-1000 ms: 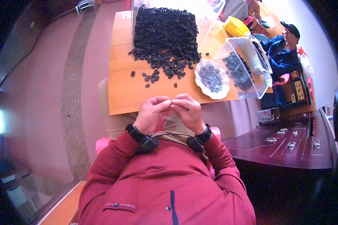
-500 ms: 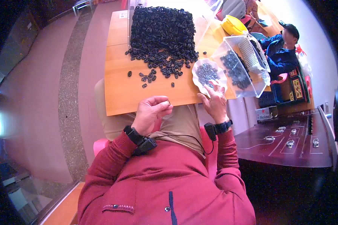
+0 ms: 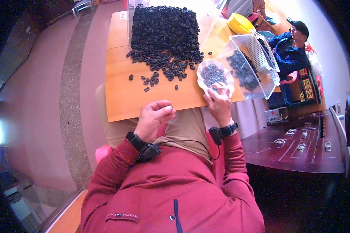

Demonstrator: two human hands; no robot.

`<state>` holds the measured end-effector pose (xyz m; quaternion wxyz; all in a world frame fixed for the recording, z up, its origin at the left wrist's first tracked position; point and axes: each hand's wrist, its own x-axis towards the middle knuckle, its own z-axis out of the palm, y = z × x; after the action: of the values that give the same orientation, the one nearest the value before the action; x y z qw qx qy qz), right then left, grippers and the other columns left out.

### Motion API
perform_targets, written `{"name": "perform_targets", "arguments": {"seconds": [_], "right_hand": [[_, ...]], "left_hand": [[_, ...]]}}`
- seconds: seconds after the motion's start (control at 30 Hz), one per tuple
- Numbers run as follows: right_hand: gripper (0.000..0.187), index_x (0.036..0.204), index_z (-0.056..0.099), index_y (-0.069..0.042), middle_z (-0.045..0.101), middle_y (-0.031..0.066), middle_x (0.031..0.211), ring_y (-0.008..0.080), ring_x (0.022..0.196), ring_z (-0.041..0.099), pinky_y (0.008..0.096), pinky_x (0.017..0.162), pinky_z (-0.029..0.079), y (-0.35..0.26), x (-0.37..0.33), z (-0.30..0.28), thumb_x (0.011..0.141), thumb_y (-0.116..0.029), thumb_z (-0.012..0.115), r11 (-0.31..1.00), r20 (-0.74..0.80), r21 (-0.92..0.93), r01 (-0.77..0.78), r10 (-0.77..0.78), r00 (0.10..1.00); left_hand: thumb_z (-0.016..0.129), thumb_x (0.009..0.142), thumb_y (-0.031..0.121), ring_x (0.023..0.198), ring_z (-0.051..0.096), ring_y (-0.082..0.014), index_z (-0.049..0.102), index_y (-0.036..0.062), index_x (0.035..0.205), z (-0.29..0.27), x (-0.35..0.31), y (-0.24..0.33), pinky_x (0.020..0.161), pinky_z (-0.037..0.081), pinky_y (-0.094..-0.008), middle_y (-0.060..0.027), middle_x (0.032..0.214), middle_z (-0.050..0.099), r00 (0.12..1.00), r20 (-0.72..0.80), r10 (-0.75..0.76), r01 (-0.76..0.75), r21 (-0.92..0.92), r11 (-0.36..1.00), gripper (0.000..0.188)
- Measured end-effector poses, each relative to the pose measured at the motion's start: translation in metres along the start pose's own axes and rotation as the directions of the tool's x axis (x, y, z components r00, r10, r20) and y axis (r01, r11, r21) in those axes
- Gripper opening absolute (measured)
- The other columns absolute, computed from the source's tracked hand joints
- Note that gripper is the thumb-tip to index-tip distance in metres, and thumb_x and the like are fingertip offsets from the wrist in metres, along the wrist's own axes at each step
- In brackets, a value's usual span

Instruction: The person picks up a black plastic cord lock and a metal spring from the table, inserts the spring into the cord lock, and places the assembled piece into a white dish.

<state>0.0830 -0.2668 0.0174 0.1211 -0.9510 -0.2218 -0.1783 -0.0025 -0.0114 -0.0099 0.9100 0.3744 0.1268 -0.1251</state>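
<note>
My left hand (image 3: 155, 116) is closed in a pinch just off the table's near edge. A tiny dark bit shows at its fingertips, too small to name. My right hand (image 3: 220, 101) reaches over the near rim of a white scalloped bowl (image 3: 201, 79), its fingertips down among small, shiny grey pieces (image 3: 212, 73). Whether those fingers grip a piece is hidden. Beyond my hands, a large heap of small black oval parts with holes (image 3: 163, 33) spreads toward me, with several loose black parts (image 3: 149, 80) lying at its near side.
Right of the bowl stands a clear plastic bin (image 3: 268, 91) with black parts inside. A white perforated basket (image 3: 258, 54) and a yellow bowl (image 3: 240, 24) sit behind it. Another person (image 3: 291, 46) in dark blue sits at the right. A dark red panel with metal fittings (image 3: 299, 149) lies nearby.
My right hand stays at the bowl, its fingers shifted slightly among the grey pieces. My left hand keeps its pinch. The whole view has slid a little to the left.
</note>
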Motion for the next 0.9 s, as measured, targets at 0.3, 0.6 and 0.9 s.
{"name": "perform_targets", "arguments": {"seconds": [0.3, 0.6, 0.9], "right_hand": [[0.011, 0.088, 0.068, -0.004, 0.064, 0.0114, 0.093, 0.0321, 0.097, 0.056, 0.0424, 0.085, 0.043, 0.000, -0.001, 0.007, 0.079, -0.010, 0.069, 0.991, -0.157, 0.110, 0.078, -0.060, 0.986], [0.009, 0.087, 0.068, -0.003, 0.065, 0.0114, 0.085, 0.0306, 0.084, 0.059, 0.0392, 0.079, 0.045, -0.002, -0.002, 0.013, 0.078, -0.004, 0.068, 0.980, -0.206, 0.171, 0.100, -0.064, 0.977], [0.009, 0.088, 0.070, -0.002, 0.068, 0.0116, 0.083, 0.0251, 0.083, 0.061, 0.0347, 0.077, 0.047, 0.015, -0.002, 0.018, 0.079, -0.005, 0.071, 0.949, -0.274, 0.313, -0.037, 0.127, 0.953]], "left_hand": [[0.062, 0.089, 0.004, 0.083, 0.067, -0.0206, 0.059, -0.0017, 0.105, 0.002, -0.001, 0.001, 0.077, 0.058, -0.0322, -0.0090, 0.092, 0.065, 1.000, -0.009, 0.006, -0.006, -0.008, 1.000, 0.017], [0.062, 0.089, 0.004, 0.081, 0.068, -0.0209, 0.060, -0.0005, 0.103, 0.002, -0.003, 0.002, 0.075, 0.058, -0.0324, -0.0100, 0.091, 0.066, 0.999, -0.036, 0.006, -0.006, -0.003, 1.000, 0.015], [0.062, 0.089, 0.003, 0.081, 0.068, -0.0207, 0.059, -0.0001, 0.105, 0.002, -0.002, 0.001, 0.075, 0.058, -0.0324, -0.0089, 0.092, 0.065, 0.999, -0.048, -0.001, 0.000, -0.011, 1.000, 0.017]]}}
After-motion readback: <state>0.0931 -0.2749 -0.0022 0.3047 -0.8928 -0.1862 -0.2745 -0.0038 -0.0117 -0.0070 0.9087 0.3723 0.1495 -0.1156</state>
